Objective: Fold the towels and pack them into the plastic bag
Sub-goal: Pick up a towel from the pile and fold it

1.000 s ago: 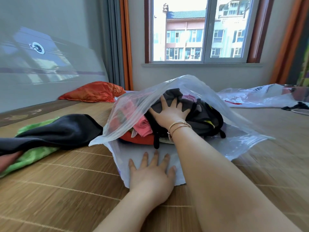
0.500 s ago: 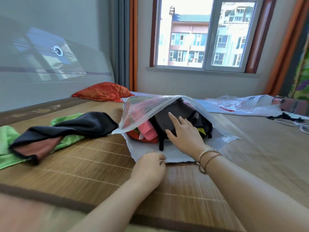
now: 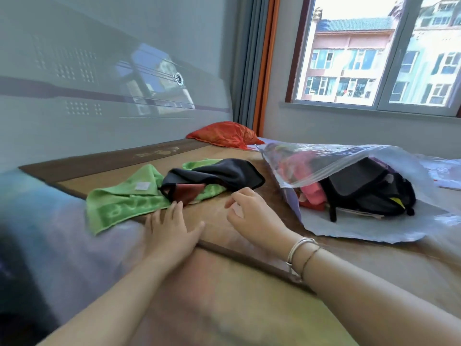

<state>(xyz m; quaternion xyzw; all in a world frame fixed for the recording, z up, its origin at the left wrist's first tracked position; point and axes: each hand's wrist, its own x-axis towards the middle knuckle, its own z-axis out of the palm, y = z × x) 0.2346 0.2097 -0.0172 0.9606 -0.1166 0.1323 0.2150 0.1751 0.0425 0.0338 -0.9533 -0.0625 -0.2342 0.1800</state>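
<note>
Towels [image 3: 139,196] lie loose in a small heap on the bed's bamboo mat [image 3: 214,216], just ahead of both hands: a green one underneath, a black one [image 3: 224,174] draped across it, and a dark red piece [image 3: 187,193] poking out between. Neither hand has a grip on anything. The left hand [image 3: 172,231] lies flat with fingers straight and spread, its tips at the edge of the red piece, placed as if to pin or draw the heap closer. The right hand [image 3: 252,216] hovers just beside the black towel, fingers loosely curled and holding nothing, likely poised to pick it up for folding.

To the right, well apart from the heap, the plastic bag [image 3: 349,161] lies on its side with its mouth gaping towards the hands, handy for sliding folded pieces in. It already holds dark and pink fabric [image 3: 311,193], though the film clouds what exactly is packed. An orange cushion [image 3: 224,133] sits by the wall. The near edge of the bed is blurred, and I cannot quite tell whether the left fingertips touch the cloth.
</note>
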